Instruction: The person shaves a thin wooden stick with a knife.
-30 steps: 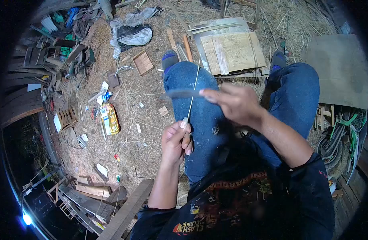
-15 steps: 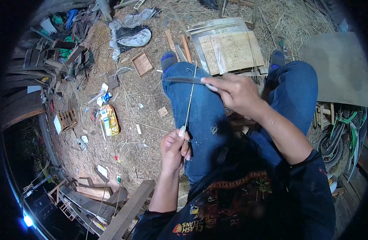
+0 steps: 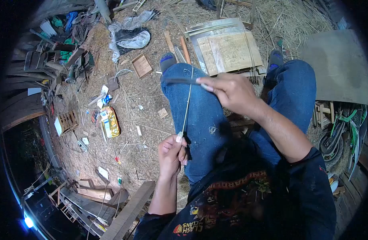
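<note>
My left hand [image 3: 170,153] pinches the lower end of a thin, pale strip [image 3: 186,110], which looks like bamboo or wood. The strip runs up over my denim-covered knee [image 3: 200,120]. In my right hand [image 3: 236,93] is a knife [image 3: 179,81], its blade pointing left and smeared by motion. The blade crosses the strip near its upper end; whether the two touch I cannot tell. My right fingers wrap around the handle and hide most of it.
Wood shavings cover the floor. Ahead lie flat boards [image 3: 232,52] and a small wooden box [image 3: 142,65]. A yellow packet [image 3: 109,122] is on the left, a wooden beam [image 3: 130,210] at lower left. A large grey sheet [image 3: 338,66] lies to the right.
My left hand has drawn slightly down and to the left with the strip. My right hand and the knife have shifted a little to the left.
</note>
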Motion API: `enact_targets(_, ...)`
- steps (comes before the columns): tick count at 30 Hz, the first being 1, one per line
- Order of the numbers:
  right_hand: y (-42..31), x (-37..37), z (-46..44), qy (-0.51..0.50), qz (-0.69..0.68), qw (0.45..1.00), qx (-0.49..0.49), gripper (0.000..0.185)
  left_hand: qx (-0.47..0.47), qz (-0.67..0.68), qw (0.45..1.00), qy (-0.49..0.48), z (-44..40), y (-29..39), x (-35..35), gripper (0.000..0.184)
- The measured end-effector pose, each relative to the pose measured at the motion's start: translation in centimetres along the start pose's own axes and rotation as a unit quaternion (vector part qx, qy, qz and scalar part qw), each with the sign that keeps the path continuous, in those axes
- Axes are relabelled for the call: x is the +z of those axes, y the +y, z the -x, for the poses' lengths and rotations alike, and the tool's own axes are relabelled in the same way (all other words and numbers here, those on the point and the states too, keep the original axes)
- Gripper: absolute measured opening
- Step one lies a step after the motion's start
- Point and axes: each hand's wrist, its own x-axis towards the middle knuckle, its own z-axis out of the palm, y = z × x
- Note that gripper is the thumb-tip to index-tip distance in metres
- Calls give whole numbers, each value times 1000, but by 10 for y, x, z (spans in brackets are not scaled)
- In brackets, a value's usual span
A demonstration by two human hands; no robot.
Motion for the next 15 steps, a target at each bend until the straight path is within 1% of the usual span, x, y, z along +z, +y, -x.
enact_targets(1, -4, -2, 0, -24, -7, 1000, 11, 26, 2, 0, 1000, -1, 0, 1, 0, 26)
enact_targets(3, -1, -2, -2, -28, -2, 1000, 0, 26, 2, -3, 1000, 0, 4, -1, -1, 26)
enact_targets(5, 9, 3, -9, 12, -31, 999, 17, 26, -2, 5, 1000, 7, 6, 1, 0, 26)
enact_targets(7, 3, 1, -7, 8, -13, 1000, 15, 26, -3, 13, 1000, 10, 7, 1, 1, 26)
enact_targets(10, -1, 1, -6, -26, -30, 999, 27, 26, 2, -8, 1000, 9, 9, -1, -1, 26)
enact_targets(12, 4, 4, -10, 6, -28, 999, 15, 25, 0, 11, 1000, 16, 9, 0, 0, 26)
enact_targets(15, 4, 2, -8, 5, -31, 999, 21, 24, 7, 2, 1000, 11, 12, 0, -1, 26)
